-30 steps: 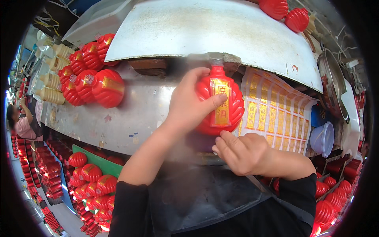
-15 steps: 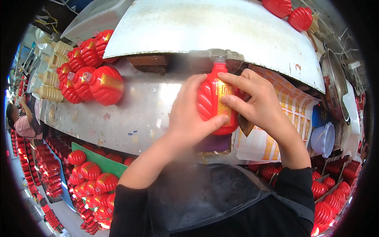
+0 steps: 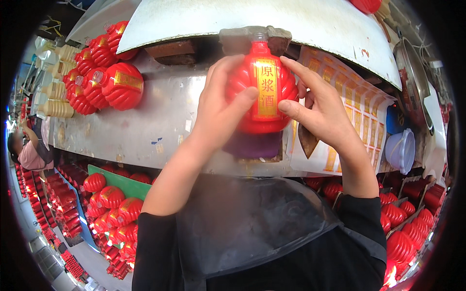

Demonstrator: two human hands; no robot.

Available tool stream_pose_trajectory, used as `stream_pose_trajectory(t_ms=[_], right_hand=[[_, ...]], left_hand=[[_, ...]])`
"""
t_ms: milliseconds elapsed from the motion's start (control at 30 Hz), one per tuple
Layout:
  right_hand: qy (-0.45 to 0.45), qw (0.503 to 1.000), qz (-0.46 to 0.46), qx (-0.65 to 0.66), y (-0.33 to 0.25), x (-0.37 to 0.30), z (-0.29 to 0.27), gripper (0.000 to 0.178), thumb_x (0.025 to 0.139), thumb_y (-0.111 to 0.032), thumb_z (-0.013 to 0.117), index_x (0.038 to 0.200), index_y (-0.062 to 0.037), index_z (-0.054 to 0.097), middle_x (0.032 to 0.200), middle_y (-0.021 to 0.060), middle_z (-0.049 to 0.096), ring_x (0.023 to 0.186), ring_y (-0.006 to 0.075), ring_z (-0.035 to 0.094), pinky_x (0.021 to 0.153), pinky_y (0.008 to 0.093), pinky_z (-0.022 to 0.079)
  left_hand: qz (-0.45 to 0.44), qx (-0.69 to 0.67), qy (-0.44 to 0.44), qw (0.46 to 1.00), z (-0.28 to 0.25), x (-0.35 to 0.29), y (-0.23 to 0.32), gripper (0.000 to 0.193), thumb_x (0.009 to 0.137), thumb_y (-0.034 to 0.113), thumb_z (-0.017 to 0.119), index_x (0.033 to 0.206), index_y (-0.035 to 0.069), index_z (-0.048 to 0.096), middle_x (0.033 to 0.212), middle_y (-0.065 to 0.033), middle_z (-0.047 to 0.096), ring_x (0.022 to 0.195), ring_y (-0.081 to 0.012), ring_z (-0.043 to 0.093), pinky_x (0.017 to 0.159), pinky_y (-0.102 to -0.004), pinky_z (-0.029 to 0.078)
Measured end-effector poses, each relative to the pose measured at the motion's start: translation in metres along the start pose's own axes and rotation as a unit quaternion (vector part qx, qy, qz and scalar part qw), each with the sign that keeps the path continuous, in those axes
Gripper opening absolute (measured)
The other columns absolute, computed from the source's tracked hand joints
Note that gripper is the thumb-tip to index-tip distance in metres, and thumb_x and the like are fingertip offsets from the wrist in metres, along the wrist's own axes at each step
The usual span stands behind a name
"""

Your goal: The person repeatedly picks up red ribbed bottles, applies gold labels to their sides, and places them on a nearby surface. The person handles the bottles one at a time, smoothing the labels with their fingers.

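Note:
Between my hands lies a ribbed, glossy red bottle (image 3: 282,81), its clear neck pointing away from me. A gold label (image 3: 266,92) with dark characters runs down its upper face. My left hand (image 3: 219,106) grips the bottle's left side, the thumb beside the label. On the right side, my right hand (image 3: 324,104) holds it with the forefinger near the shoulder and the thumb by the label's lower edge. A worn grey block (image 3: 277,43) stands at the neck. Under the base is a purple pad (image 3: 257,148).
More red bottles (image 3: 122,87) stand at the far left of the metal table (image 3: 167,111). A sheet of gold labels (image 3: 357,104) lies on the right, near a pointed brown blade-like piece (image 3: 307,141) and a pale bucket (image 3: 400,151). A white board (image 3: 252,17) spans the back.
The bottle has turned so its label faces up more squarely. My right fingers have moved off the label to the bottle's side. The bottle and hands appear higher in the picture.

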State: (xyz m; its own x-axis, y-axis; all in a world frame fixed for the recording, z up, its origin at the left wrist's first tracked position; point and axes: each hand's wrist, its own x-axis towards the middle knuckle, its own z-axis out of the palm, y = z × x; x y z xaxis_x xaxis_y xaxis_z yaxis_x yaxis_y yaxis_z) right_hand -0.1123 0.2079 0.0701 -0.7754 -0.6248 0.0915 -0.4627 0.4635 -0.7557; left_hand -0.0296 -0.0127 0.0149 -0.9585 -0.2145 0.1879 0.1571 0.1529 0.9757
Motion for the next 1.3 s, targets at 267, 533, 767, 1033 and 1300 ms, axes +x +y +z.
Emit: stream_pose_trajectory(t_ms=[267,533,767,1033,1300], right_hand=[[0.021,0.999,0.018,-0.04,-0.001,-0.002,0.01,0.083,0.08,-0.046,0.083,0.151,-0.0102,0.057,0.107,0.0196,0.069,0.1,0.0355,0.069,0.087,0.0434,0.054],[0.021,0.999,0.023,-0.036,-0.003,-0.001,0.009,0.082,0.08,-0.045,0.082,0.15,-0.0098,0.058,0.104,0.0194,0.068,0.096,0.0355,0.069,0.086,0.0434,0.054],[0.017,0.998,0.002,-0.067,-0.005,0.001,0.006,0.081,0.081,-0.045,0.082,0.151,-0.0109,0.058,0.098,0.0153,0.067,0.092,0.0301,0.07,0.083,0.0399,0.054],[-0.03,0.992,0.005,0.125,0.015,0.019,-0.018,0.046,0.108,-0.034,0.062,0.149,-0.0107,0.063,0.1,-0.0007,0.061,0.092,0.0085,0.054,0.083,0.0239,0.046],[-0.044,0.989,-0.071,0.122,0.019,0.04,-0.013,0.036,0.106,-0.024,0.063,0.138,-0.0082,0.071,0.092,0.0006,0.059,0.087,0.0107,0.054,0.082,0.0261,0.046]], left_hand=[[-0.024,-0.039,0.035,0.998,0.011,-0.001,0.001,0.073,0.082,0.026,0.087,0.142,0.0,0.053,0.139,-0.016,0.054,0.13,-0.0285,0.057,0.112,-0.0402,0.047],[-0.033,-0.058,0.034,0.997,0.011,-0.001,0.002,0.072,0.082,0.023,0.086,0.142,0.001,0.054,0.138,-0.0149,0.056,0.131,-0.027,0.057,0.112,-0.0395,0.047],[-0.03,-0.047,0.033,0.998,0.01,0.0,0.0,0.073,0.082,0.022,0.085,0.144,0.0,0.053,0.14,-0.0158,0.054,0.132,-0.0278,0.056,0.113,-0.0401,0.046],[-0.032,0.0,0.01,0.999,0.007,0.0,0.003,0.089,0.075,0.029,0.091,0.148,0.0,0.047,0.144,-0.0185,0.051,0.135,-0.0319,0.054,0.115,-0.0421,0.044],[-0.023,0.054,0.015,0.998,0.009,0.001,0.005,0.092,0.072,0.031,0.092,0.146,0.0,0.047,0.144,-0.0204,0.052,0.135,-0.0352,0.054,0.115,-0.0443,0.045]])
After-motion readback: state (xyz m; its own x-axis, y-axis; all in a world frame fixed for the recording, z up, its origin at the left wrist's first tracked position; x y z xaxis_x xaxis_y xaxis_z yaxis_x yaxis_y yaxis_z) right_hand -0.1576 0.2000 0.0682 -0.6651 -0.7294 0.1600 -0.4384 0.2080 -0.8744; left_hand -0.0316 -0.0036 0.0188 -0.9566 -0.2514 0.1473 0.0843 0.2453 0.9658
